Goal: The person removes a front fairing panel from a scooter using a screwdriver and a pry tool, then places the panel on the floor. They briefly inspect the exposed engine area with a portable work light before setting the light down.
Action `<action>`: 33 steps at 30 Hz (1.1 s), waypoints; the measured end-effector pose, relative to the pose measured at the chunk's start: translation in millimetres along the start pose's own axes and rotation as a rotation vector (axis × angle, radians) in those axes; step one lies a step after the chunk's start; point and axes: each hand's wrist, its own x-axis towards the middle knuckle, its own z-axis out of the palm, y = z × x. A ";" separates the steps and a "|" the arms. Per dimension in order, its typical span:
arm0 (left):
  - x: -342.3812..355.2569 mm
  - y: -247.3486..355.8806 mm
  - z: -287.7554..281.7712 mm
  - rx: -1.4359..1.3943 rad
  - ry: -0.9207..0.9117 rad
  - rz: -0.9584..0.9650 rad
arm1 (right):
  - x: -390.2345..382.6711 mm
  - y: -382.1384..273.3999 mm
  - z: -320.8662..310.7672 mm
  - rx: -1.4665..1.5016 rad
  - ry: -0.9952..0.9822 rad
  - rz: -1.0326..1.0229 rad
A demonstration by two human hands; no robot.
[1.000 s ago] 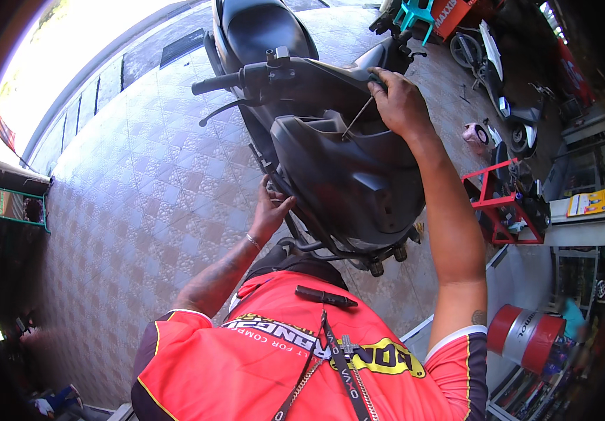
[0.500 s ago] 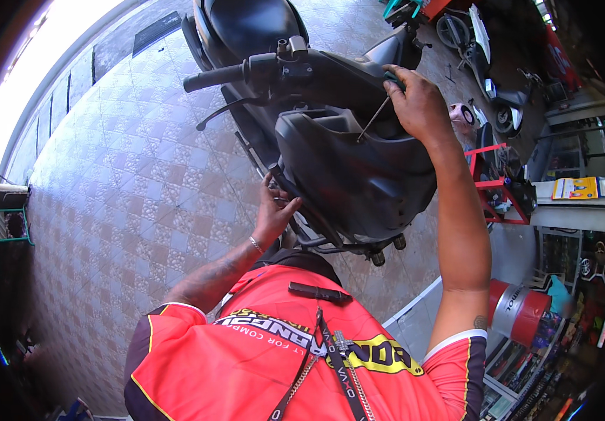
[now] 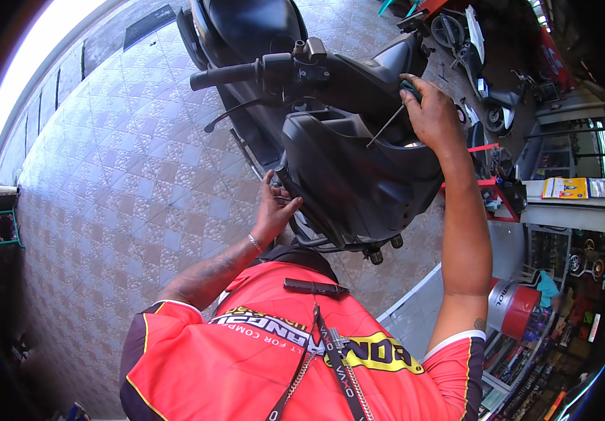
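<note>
A dark scooter stands before me, its black front panel facing me. My right hand is closed round the dark green handle of a screwdriver. The thin metal shaft slants down to the left, and its tip meets the upper part of the panel, below the handlebar cover. Lower on the left, my left hand grips the side edge of the panel, thumb on the near side and index finger pointing up. Some of its fingers are hidden.
The scooter's handlebar grip and brake lever stick out to the left over the tiled floor. On the right are a red metal stand, a counter with a yellow leaflet, a red and white drum and another motorcycle.
The scooter and both hands sit slightly differently in view, with the upper part shifted right. The screwdriver tip stays at the panel, and my left hand keeps its place at the edge.
</note>
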 end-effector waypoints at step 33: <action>3.4 -1.5 9.7 -0.034 0.017 0.040 | -0.2 -9.4 88.2 1.579 -0.078 0.306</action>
